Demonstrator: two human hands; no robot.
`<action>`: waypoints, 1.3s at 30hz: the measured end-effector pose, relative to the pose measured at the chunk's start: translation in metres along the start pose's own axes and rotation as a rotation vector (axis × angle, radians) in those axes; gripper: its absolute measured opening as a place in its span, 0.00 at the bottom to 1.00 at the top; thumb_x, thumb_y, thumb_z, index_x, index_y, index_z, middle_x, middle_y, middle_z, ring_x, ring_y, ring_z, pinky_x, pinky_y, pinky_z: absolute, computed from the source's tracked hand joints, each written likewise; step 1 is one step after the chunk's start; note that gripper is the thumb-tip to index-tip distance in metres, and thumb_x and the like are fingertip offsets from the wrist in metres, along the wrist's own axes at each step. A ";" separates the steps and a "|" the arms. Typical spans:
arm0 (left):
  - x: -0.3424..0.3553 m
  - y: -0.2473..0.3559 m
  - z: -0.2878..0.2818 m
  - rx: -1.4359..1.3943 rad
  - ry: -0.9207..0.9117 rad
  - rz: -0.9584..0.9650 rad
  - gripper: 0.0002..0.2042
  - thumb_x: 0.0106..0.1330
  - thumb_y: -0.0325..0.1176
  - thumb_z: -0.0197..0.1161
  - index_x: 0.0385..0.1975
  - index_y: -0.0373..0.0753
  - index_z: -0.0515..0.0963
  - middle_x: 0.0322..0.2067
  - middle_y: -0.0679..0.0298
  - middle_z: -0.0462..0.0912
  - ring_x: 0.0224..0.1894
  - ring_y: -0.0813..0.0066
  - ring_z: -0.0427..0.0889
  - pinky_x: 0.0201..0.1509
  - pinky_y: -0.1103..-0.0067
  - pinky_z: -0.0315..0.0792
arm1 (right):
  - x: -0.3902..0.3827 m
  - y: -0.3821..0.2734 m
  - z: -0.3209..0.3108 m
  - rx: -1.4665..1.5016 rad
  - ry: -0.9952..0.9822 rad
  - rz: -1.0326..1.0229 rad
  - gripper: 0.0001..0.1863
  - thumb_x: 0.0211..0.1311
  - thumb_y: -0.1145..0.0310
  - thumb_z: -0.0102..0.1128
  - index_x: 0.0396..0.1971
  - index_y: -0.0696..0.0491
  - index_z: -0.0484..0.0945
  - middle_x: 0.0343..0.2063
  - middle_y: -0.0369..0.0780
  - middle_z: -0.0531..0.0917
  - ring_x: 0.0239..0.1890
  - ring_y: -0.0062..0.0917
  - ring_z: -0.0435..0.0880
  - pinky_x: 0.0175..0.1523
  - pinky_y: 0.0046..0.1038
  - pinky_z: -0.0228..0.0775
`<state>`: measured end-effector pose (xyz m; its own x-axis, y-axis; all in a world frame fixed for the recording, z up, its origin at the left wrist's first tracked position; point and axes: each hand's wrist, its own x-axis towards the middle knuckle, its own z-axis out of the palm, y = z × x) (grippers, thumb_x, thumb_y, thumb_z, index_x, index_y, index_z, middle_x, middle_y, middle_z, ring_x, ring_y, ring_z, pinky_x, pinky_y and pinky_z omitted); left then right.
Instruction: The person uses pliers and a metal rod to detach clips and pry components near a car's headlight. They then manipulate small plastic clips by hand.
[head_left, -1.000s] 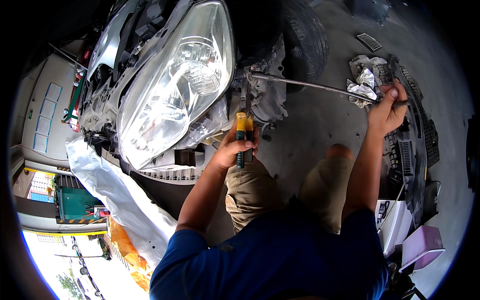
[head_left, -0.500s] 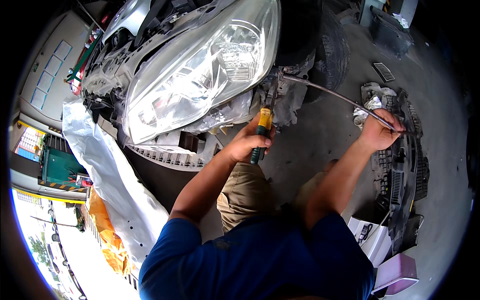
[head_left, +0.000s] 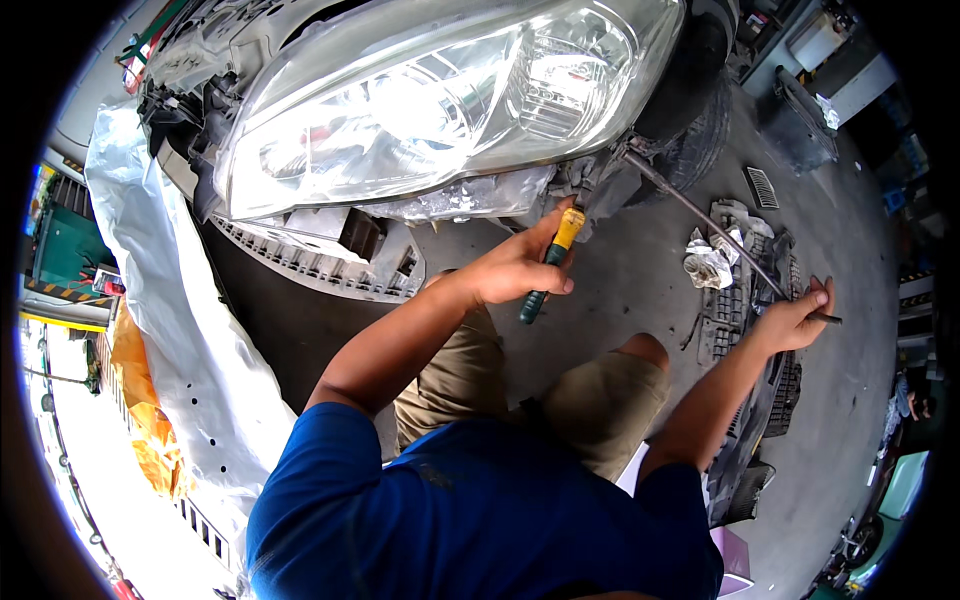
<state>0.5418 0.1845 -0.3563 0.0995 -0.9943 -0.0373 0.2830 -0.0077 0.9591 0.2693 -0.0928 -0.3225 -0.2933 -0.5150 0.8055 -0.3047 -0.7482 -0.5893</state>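
My left hand (head_left: 512, 268) is wrapped round the yellow and dark green handle of a screwdriver (head_left: 567, 232). Its shaft points up at the car's metalwork below the headlight (head_left: 400, 120), where the tip is hard to make out. Out to the right, my right hand (head_left: 795, 320) grips the lower end of a long thin metal bar (head_left: 705, 220). That bar slants up to the left, and its far end meets the bracket area (head_left: 632, 150) under the headlight's right corner. The large clear headlight fills the upper middle.
A grey bumper piece (head_left: 300, 255) curves below the headlight. White sheeting (head_left: 200, 330) hangs along the left, with orange sheeting (head_left: 145, 400) beside it. Black plastic trim (head_left: 775, 400) and crumpled paper (head_left: 710, 265) lie on the floor at right, near a tyre (head_left: 705, 130).
The view has shifted, so the headlight looks larger and lower. My right hand has swung down and outward with the bar, which slants more steeply. My left hand keeps hold of the screwdriver.
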 end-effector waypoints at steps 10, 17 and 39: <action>0.000 -0.002 0.003 -0.052 0.015 -0.015 0.53 0.49 0.26 0.65 0.75 0.45 0.39 0.42 0.61 0.70 0.35 0.73 0.74 0.36 0.78 0.73 | -0.047 0.008 0.013 1.957 0.137 0.448 0.28 0.75 0.48 0.36 0.45 0.57 0.79 0.44 0.44 0.83 0.53 0.33 0.79 0.64 0.44 0.65; 0.000 0.004 0.004 -0.054 -0.003 -0.020 0.53 0.49 0.26 0.65 0.75 0.46 0.37 0.43 0.61 0.70 0.36 0.72 0.74 0.37 0.77 0.73 | -0.032 0.043 -0.010 2.107 -0.726 0.851 0.26 0.71 0.63 0.45 0.62 0.63 0.62 0.18 0.30 0.81 0.47 0.19 0.82 0.68 0.38 0.61; -0.001 0.004 0.015 -0.113 0.085 -0.070 0.38 0.49 0.28 0.66 0.64 0.41 0.57 0.41 0.61 0.72 0.35 0.70 0.77 0.38 0.74 0.74 | -0.036 0.000 0.014 2.349 0.189 0.760 0.21 0.74 0.58 0.42 0.50 0.61 0.73 0.31 0.39 0.85 0.40 0.27 0.85 0.60 0.33 0.69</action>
<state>0.5285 0.1842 -0.3487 0.1546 -0.9793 -0.1309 0.3975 -0.0596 0.9157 0.2922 -0.0800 -0.3503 0.0908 -0.8595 0.5029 0.8230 0.3491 0.4481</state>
